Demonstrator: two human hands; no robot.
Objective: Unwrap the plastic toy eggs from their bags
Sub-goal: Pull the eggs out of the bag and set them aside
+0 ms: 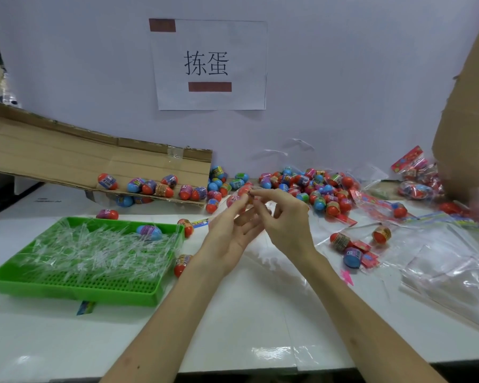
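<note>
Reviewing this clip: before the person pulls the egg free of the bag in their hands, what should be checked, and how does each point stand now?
1. Both hands on the work: left hand and right hand pinch the bagged egg above the table: ok.
2. Bag already torn open: cannot tell; fingers and glare hide it.
3. Drop spot for the freed egg: the loose egg pile lies just behind the hands: ok.
4. Green tray holds wrapper strips only: not ok, a blue egg lies among them.
5. More to unwrap: sealed packs lie at far right: ok.
</note>
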